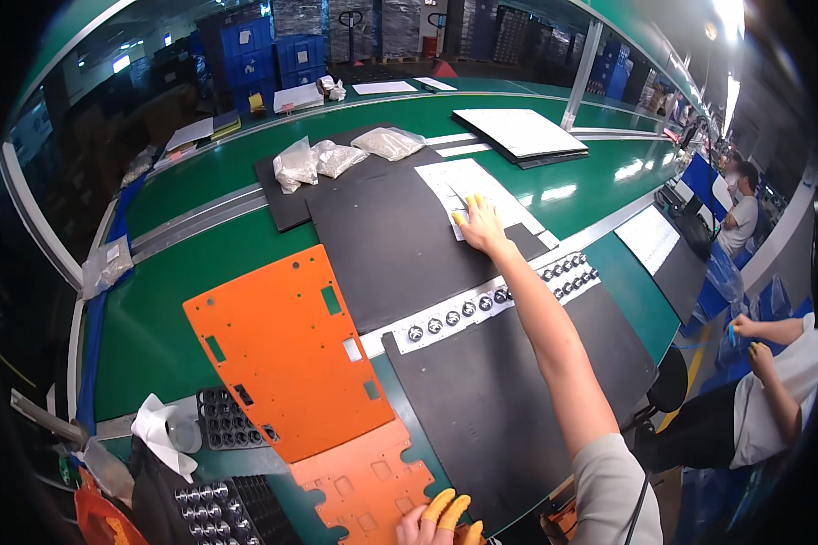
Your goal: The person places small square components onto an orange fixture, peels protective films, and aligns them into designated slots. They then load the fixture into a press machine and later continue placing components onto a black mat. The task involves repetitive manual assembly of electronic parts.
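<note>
My right hand (482, 224) reaches far across the bench, yellow covers on its fingertips. Its fingers are spread over a white sheet with printing (436, 182), which lies on a black mat (373, 241). A thin dark line shows beside the fingers; I cannot make out what it is. At the bottom edge, my left hand (432, 525) also has yellow fingertip covers. Its fingers are apart by the edge of a light orange plate with cutouts (364, 481); the rest is cut off. A larger orange panel with holes (286, 354) overlaps that plate.
A white strip bearing round black parts (468, 311) runs under my right forearm. Bags of small parts (341, 159) lie behind. Black trays (223, 418) stand left; a white board (518, 132) lies far right. Another person (773, 381) works at the right.
</note>
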The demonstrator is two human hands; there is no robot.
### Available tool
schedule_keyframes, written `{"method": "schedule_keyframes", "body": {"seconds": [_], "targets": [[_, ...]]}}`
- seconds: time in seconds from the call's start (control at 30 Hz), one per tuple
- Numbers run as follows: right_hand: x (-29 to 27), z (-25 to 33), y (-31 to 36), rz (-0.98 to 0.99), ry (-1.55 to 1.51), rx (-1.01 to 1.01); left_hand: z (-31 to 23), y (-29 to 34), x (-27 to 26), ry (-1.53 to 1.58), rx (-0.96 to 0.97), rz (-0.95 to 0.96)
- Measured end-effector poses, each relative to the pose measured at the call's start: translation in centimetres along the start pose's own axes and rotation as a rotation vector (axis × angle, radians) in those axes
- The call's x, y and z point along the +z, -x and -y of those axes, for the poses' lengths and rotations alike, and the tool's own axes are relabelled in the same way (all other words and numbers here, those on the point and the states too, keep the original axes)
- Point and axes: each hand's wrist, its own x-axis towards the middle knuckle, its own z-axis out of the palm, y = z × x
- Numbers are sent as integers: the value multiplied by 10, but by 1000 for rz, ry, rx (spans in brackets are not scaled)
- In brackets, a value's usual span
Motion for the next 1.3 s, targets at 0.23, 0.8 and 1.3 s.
{"method": "schedule_keyframes", "body": {"seconds": [0.23, 0.8, 1.3], "targets": [[19, -11, -16, -16, -60, -38, 1, -2, 0, -10, -17, 47], [20, 2, 5, 117, -7, -139, -2, 3, 2, -8, -11, -22], [18, 84, 61, 225, -121, -426, 3, 4, 2, -21, 117, -96]]}}
